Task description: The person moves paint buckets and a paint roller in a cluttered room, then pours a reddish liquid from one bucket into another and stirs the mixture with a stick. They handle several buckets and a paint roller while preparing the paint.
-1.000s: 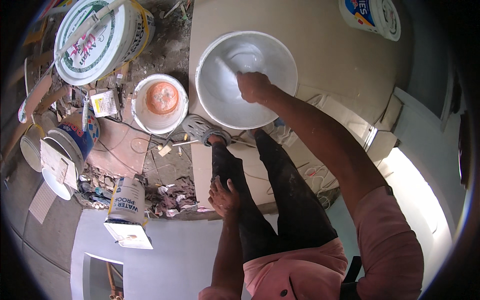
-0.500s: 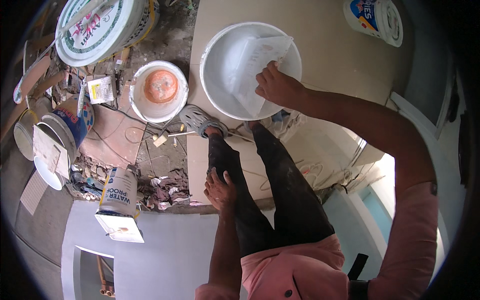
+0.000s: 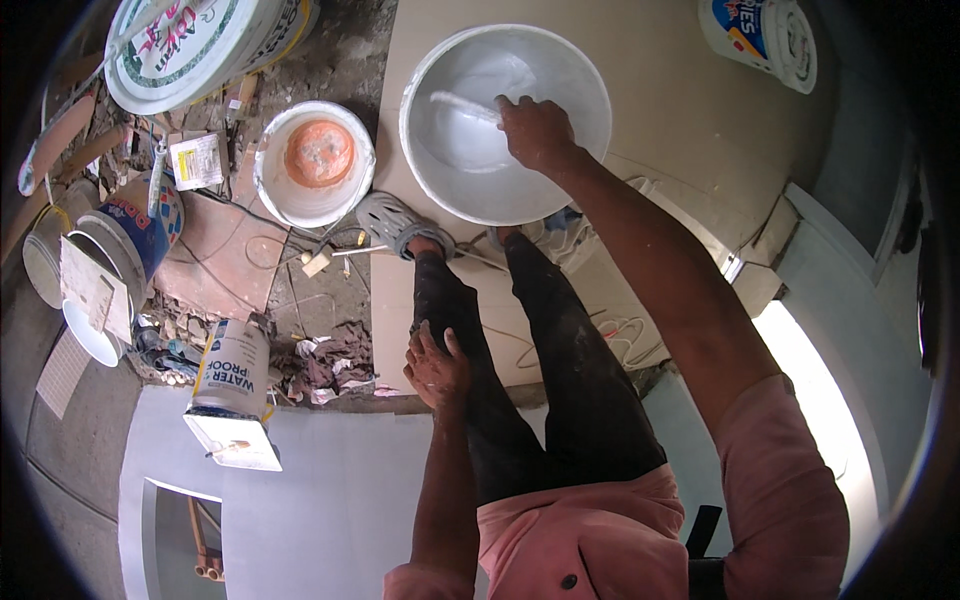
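Observation:
A large white tub (image 3: 425,165) stands in front of my feet, with wet-looking white material (image 3: 475,140) at its bottom. My right hand (image 3: 537,130) reaches over the tub, its fingers closed on the edge of a thin white plate (image 3: 463,106). The plate is now seen nearly edge-on, and its far part is hard to make out. My left hand (image 3: 438,370) rests on my left leg near the knee, fingers stretched out and holding nothing. White residue marks its skin.
Left of the tub stands a smaller white bucket (image 3: 270,165) with an orange disc-like bottom. A lidded bucket (image 3: 150,60), a blue-labelled bucket (image 3: 150,215) and a white bucket (image 3: 235,370) stand among rubble. Another small bucket (image 3: 765,40) is at far right. Cables (image 3: 625,335) lie near my feet.
The thin plate has turned from showing its broad face to nearly edge-on, further inside the tub. My right hand has moved slightly left and up. My left hand stays on the leg.

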The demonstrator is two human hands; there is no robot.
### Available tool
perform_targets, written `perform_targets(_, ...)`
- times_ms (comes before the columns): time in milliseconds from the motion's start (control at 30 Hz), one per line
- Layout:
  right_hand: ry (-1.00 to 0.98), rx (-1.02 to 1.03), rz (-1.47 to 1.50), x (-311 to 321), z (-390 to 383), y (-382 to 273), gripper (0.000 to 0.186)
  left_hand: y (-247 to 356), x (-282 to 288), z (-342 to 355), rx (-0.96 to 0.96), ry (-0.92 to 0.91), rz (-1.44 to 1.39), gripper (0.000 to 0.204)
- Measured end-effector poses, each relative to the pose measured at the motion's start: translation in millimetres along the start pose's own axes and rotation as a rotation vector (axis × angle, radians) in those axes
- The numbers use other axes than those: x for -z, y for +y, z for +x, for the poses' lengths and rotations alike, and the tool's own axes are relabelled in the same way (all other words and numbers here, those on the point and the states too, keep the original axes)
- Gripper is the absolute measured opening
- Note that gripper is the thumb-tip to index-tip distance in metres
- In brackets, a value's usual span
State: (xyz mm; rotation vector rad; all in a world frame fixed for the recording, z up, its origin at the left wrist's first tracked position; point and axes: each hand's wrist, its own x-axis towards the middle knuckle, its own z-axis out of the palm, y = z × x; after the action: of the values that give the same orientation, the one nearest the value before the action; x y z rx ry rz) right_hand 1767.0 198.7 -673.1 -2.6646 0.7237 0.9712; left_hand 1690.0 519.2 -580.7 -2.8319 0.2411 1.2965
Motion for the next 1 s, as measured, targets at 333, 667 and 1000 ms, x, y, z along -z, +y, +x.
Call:
perform_targets(333,-0.113,-1.093,1.826,-33.8,-37.8,0.6,0.028,1.7,3.2,2.4,-0.002,0.004,-0.005,0.043)
perform_targets(667,0.28,-1.332,3.048,1.8,-55.4,-75.5,0.013,3.1,-1.3,2.2,0.007,-0.018,0.043,0.044)
perform_targets(1000,0.121,-0.978,2.238,-41.4,-1.3,-15.4,0.019,2.7,-1.5,1.0,0.007,-0.05,0.022,0.044)
